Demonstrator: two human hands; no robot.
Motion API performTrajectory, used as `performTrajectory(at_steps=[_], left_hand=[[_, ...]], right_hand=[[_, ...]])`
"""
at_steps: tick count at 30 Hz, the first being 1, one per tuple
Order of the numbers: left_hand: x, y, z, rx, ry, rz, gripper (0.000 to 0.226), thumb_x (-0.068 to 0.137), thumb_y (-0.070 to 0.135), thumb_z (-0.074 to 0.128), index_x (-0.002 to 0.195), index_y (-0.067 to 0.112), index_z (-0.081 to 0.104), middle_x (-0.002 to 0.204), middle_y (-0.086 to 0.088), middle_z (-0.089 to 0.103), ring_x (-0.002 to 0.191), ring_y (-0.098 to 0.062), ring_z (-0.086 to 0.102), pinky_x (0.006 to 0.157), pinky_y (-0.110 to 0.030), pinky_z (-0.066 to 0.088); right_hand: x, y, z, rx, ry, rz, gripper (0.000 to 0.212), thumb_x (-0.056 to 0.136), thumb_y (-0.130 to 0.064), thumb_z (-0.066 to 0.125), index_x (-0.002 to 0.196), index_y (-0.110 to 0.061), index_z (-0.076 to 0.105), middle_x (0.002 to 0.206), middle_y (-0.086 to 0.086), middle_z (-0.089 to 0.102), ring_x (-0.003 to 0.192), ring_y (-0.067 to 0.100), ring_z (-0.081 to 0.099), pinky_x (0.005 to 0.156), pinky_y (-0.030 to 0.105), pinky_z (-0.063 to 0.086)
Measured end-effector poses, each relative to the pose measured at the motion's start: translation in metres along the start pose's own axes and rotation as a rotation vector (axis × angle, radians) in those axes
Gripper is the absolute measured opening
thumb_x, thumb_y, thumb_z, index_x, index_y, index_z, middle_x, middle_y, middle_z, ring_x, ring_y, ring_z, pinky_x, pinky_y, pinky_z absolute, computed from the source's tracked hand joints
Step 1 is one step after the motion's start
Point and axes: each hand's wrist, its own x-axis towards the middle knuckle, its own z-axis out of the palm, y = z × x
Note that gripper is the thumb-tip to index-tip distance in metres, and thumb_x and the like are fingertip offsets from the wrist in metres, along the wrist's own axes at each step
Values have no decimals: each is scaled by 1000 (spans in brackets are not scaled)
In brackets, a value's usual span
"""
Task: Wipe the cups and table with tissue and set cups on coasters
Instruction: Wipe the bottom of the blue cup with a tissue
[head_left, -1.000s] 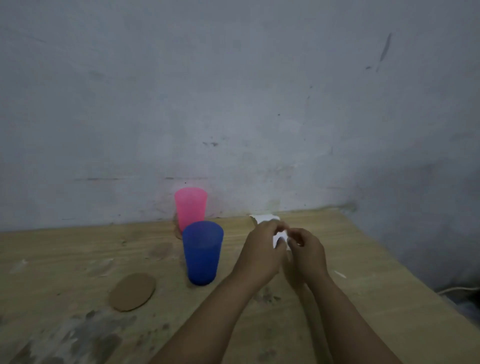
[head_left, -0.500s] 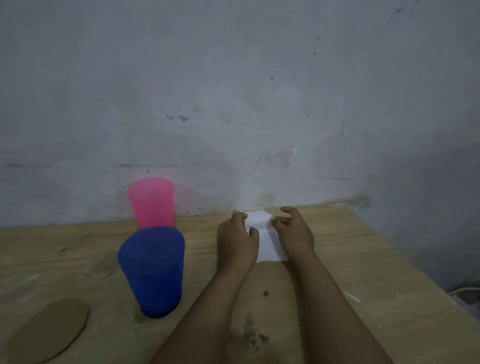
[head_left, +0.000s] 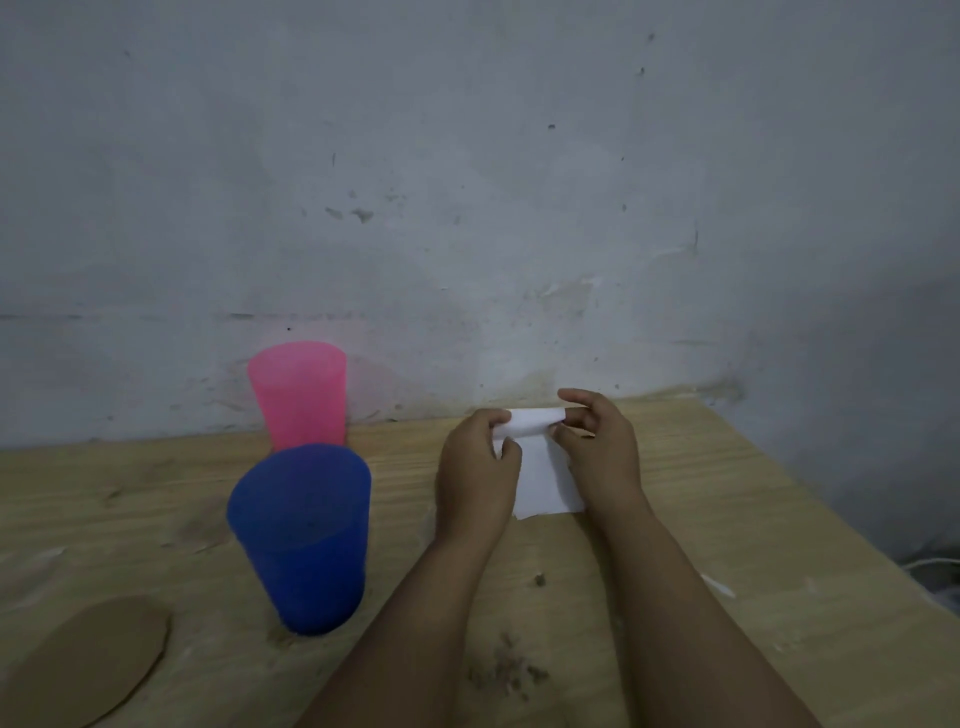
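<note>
A white tissue lies on the wooden table near the wall. My left hand and my right hand both pinch its far edge, which is lifted and curled toward me. A blue cup stands upright on the bare table to the left of my left hand. Right behind it stands a pink cup, close to the wall. A round brown coaster lies flat at the lower left, with nothing on it.
A grey plaster wall closes off the table's far side. The table's right edge runs diagonally, with a white cable on the floor beyond it. Dark crumbs and a small white scrap lie on the wood near my forearms.
My hands went from holding the tissue above the table to pressing it flat near the wall. They now lift and fold its far edge. The camera moved closer and to the right.
</note>
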Motion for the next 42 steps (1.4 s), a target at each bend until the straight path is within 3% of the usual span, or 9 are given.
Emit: performTrajectory(at_steps=[8,14,18,23,27,31,34,37,42], left_hand=[[0,11,-5,-257,4,-21,44,84,-1,62,116,28,53,96,16,58,83,-2,59,64,-9,48],[0,16,-7,-323,-81,-150,23,84,8,65,105,18,63,98,7,65,91,-12,62,72,-29,54],[-5,28,-12,-438,-87,-226,18,85,4,61,91,20,67,93,4,67,86,-14,61,64,-27,49],[-20,55,-24,-499,-205,-211,29,87,2,56,78,26,70,82,7,71,78,-14,62,65,-26,47],[-36,81,-40,-564,-265,-237,36,85,-1,56,65,24,72,83,2,71,81,-20,63,67,-30,50],[-53,107,-68,-588,-276,-164,32,86,0,58,70,23,73,79,0,71,74,-18,63,66,-29,52],[-66,122,-95,-509,-265,-92,39,87,1,53,71,30,73,80,11,70,76,-16,61,68,-28,52],[-78,134,-125,-511,-281,-56,38,88,0,52,74,29,73,92,4,72,92,-26,65,82,-41,54],[-92,138,-175,-486,-320,-4,28,89,-2,52,90,18,71,100,-4,71,96,-21,67,80,-30,57]], right_hand=[[2,-3,-6,242,58,72,42,79,4,58,95,-35,61,81,-5,69,76,10,66,60,24,51],[1,-12,-11,383,26,84,31,78,11,57,83,-18,64,75,-1,71,69,12,66,58,21,54],[0,-28,-21,464,-51,41,31,79,15,55,73,-14,62,67,-1,71,64,10,66,56,20,54],[-20,-52,-46,393,-110,-70,52,78,22,47,56,-23,65,59,-5,68,60,7,62,57,17,50],[-49,-82,-64,337,-94,-132,44,81,16,46,82,-21,71,69,-1,71,80,16,65,68,30,54],[-80,-113,-70,450,-98,-77,47,81,13,44,108,-19,63,82,6,74,83,17,68,59,23,54],[-104,-133,-66,648,-136,-45,31,88,-4,42,110,-14,61,96,12,71,90,22,65,75,30,53],[-125,-147,-55,667,-156,86,29,93,-28,44,116,-19,59,115,7,66,96,23,63,78,34,52],[-162,-162,-25,487,-322,148,34,83,-13,61,117,-7,62,114,15,68,101,29,66,75,36,57]])
